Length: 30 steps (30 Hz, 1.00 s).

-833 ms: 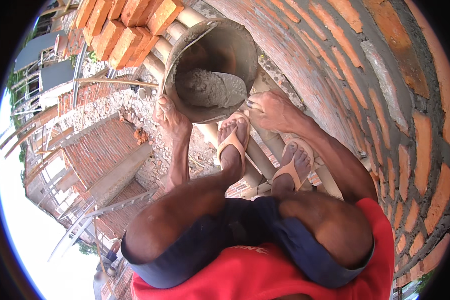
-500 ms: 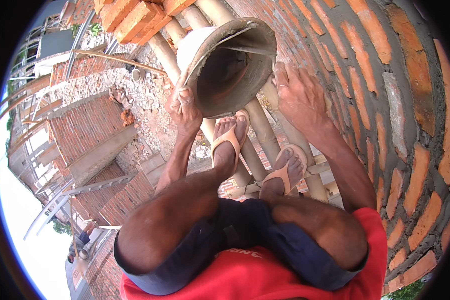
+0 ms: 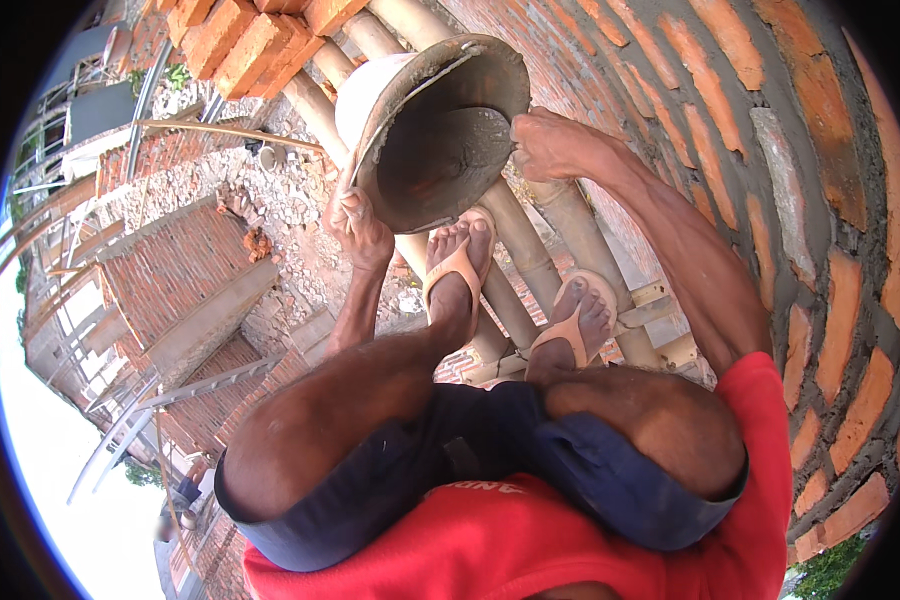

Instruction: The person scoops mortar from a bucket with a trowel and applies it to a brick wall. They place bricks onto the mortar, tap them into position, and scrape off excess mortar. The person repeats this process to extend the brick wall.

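A mortar-crusted bucket (image 3: 378, 88), whitish outside, is tilted with its mouth facing me above the bamboo poles. My left hand (image 3: 358, 222) is closed on its left rim, thumb outside. At the opposite rim, my right hand (image 3: 560, 145) is closed in a fist around what appears to be a trowel (image 3: 482, 138). The trowel's grey, rounded blade shows inside the bucket against the far wall; its handle is hidden in my fingers. Wet grey mortar coats the bucket's inner wall, and the bottom is dark.
My sandalled feet (image 3: 580, 318) rest on a platform of bamboo poles (image 3: 515, 240). Orange bricks (image 3: 260, 55) are stacked at its far end. A brick wall (image 3: 710, 90) with grey mortar joints rises close on my right. Down to the left lie rubble (image 3: 290, 200) and lower brickwork.
My right hand has moved left to the bucket rim and closed more tightly. The blade inside has turned from edge-on to showing its flat face. The bucket has shifted slightly left in view.
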Motion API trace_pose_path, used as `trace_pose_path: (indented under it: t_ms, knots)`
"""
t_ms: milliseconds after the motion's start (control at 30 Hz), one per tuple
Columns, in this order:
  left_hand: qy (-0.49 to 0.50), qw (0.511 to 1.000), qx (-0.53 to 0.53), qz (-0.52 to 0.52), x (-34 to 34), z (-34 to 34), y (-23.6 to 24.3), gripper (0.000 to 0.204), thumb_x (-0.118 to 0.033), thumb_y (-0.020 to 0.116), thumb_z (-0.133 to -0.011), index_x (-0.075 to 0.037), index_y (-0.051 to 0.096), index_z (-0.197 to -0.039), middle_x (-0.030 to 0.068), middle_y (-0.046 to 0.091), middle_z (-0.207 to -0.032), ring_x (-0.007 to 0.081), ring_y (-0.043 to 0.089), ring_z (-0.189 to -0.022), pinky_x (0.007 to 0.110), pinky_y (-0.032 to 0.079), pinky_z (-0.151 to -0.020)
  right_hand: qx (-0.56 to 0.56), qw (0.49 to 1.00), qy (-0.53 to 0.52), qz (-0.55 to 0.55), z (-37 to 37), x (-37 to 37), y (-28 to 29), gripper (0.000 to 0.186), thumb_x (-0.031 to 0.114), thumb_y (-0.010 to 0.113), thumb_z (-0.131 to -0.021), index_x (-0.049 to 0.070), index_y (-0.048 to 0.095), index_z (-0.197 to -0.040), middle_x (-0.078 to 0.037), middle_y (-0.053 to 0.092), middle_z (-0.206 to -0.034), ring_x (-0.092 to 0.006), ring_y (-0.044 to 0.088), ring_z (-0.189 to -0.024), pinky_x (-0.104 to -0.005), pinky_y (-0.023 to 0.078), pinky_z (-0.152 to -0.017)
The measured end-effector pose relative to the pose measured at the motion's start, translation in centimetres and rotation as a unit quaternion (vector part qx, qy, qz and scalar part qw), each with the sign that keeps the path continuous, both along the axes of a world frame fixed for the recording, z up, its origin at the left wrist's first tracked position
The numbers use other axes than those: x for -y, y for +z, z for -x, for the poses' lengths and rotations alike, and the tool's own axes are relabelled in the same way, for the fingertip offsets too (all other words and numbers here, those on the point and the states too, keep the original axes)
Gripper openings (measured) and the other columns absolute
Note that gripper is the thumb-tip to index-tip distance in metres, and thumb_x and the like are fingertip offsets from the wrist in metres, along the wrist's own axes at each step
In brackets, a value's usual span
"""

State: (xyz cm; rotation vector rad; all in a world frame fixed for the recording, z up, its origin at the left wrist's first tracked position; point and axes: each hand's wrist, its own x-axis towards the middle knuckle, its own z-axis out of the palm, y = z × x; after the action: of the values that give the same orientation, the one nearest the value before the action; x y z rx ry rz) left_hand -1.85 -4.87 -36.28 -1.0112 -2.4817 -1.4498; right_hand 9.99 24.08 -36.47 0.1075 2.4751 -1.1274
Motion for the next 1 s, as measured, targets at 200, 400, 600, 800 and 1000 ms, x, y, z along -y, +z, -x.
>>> trace_pose_path:
  t_ms: [200, 400, 600, 800, 1000]
  knots:
    - [0.006, 0.951, -0.28, 0.129, 2.6, 0.9, -1.7, 0.045, -0.027, 0.038, -0.112, 0.011, 0.063, -0.108, 0.0111, 0.05, -0.072, 0.0247, 0.044, -0.062, 0.041, 0.034, -0.06, -0.02, 0.976, -0.127, 0.178, -2.2, 6.9, -4.3, 0.025, 0.013, 0.063, -0.091, -0.011, 0.068, -0.09, -0.029, 0.067, -0.078, -0.0372, 0.066, -0.067, -0.0466, 0.054, -0.063]
    - [0.071, 0.979, -0.116, 0.149, 2.8, 1.8, 0.2, 0.043, -0.022, 0.036, -0.114, 0.012, 0.062, -0.113, 0.0129, 0.06, -0.084, 0.0207, 0.054, -0.075, 0.041, 0.044, -0.068, 0.11, 0.895, -0.183, 0.391, -2.1, 9.5, -2.0, 0.034, 0.025, 0.065, -0.092, -0.009, 0.07, -0.09, -0.023, 0.067, -0.076, -0.028, 0.067, -0.073, -0.042, 0.054, -0.074]
    - [0.298, 0.91, 0.194, -0.211, 4.7, 3.4, 2.8, 0.056, -0.043, 0.044, -0.114, 0.007, 0.068, -0.121, 0.012, 0.07, -0.11, 0.0162, 0.062, -0.097, 0.032, 0.053, -0.086, -0.051, 0.94, -0.154, 0.3, -3.9, 7.5, 1.9, 0.03, 0.026, 0.066, -0.102, -0.003, 0.07, -0.099, -0.001, 0.06, -0.074, -0.0072, 0.054, -0.058, -0.0254, 0.042, -0.049]
    - [0.482, 0.849, 0.109, -0.188, 19.6, 6.3, 2.7, 0.055, -0.042, 0.041, -0.115, 0.006, 0.07, -0.115, 0.0107, 0.071, -0.104, 0.0193, 0.062, -0.091, 0.036, 0.054, -0.083, 0.043, 0.906, -0.288, 0.308, -9.7, 4.9, 5.3, 0.028, 0.023, 0.065, -0.103, -0.004, 0.071, -0.108, -0.003, 0.061, -0.075, -0.0079, 0.054, -0.058, -0.0265, 0.043, -0.051]
    - [0.632, 0.771, 0.069, 0.043, 30.5, 3.8, 2.6, 0.052, -0.041, 0.04, -0.115, 0.003, 0.062, -0.128, 0.014, 0.065, -0.121, 0.0223, 0.058, -0.108, 0.037, 0.049, -0.094, 0.056, 0.887, -0.376, 0.262, -13.9, 4.3, 6.1, 0.034, 0.023, 0.063, -0.105, -0.008, 0.067, -0.118, -0.006, 0.063, -0.076, -0.0111, 0.058, -0.058, -0.0276, 0.046, -0.051]
